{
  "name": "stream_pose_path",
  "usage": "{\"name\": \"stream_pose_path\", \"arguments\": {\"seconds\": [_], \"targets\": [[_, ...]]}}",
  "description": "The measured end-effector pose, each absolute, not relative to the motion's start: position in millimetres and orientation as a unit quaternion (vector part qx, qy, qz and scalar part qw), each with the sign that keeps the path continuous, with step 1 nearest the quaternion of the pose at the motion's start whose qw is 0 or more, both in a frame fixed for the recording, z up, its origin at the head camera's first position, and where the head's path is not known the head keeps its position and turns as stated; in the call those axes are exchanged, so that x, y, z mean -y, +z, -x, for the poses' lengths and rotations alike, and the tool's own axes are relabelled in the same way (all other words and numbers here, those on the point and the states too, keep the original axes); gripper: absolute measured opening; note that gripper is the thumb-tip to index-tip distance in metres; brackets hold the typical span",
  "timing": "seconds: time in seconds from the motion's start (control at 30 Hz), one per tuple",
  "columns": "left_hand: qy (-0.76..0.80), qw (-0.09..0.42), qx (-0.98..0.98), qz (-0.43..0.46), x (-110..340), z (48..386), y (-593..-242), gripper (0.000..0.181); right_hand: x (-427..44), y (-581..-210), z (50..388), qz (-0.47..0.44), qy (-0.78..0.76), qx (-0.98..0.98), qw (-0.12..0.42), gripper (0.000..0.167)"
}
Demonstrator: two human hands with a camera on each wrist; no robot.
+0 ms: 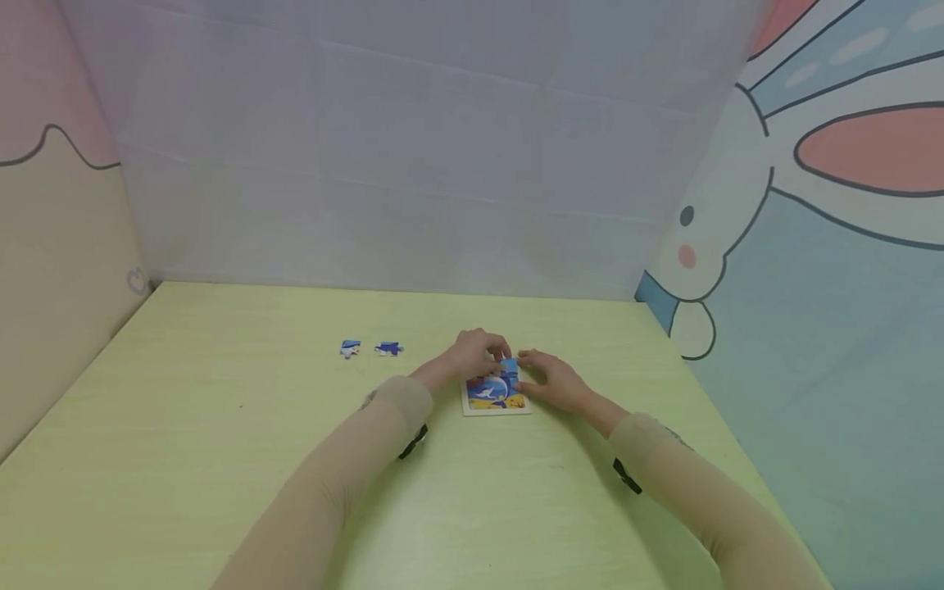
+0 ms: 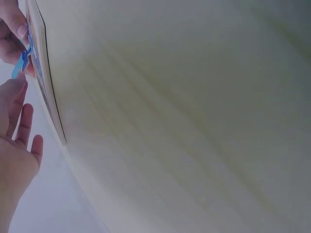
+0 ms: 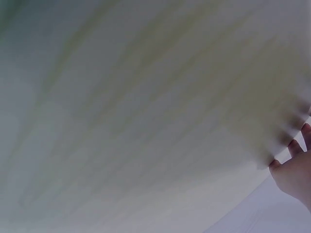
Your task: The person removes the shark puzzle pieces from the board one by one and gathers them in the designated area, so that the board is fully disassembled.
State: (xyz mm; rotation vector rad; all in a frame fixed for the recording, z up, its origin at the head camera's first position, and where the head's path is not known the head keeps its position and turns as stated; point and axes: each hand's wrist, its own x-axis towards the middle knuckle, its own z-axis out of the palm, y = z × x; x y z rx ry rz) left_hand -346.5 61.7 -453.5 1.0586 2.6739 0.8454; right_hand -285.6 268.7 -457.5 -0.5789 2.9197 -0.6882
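A small jigsaw puzzle board (image 1: 497, 413) with a pale rim lies on the table, its picture showing a white sea animal on blue water. Over its upper part, my left hand (image 1: 472, 356) pinches a blue puzzle piece (image 2: 20, 63) between thumb and finger; the left wrist view shows that piece tilted at the board's surface. At the board's right side is my right hand (image 1: 558, 383), fingers loosely bent, its fingertips at the edge. Only part of the right hand (image 3: 295, 170) enters the right wrist view, with fingertips down at the table.
Two loose puzzle pieces lie left of the board: a blue and white one (image 1: 350, 349) and a darker blue one (image 1: 388, 349). The pale yellow table (image 1: 221, 459) ends at a whitish curtain (image 1: 383, 164) behind. A wall with a rabbit drawing (image 1: 833, 328) stands at the right.
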Motion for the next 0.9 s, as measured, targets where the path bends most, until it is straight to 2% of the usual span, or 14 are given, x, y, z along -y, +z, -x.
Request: {"name": "stream_pose_path", "arguments": {"seconds": [0.43, 0.9], "targets": [[0.278, 0.005, -0.887, -0.367, -47.7, 347.2, -444.1, 0.016, -268.5, -456.3, 284.2, 0.198, -0.219, -0.955, 0.035, 0.056], [0.326, 0.009, -0.889, -0.321, 2.9, 358.1, -437.4, 0.017, -265.0, -453.2, 281.9, 0.184, -0.209, -0.959, 0.045, 0.057]]}}
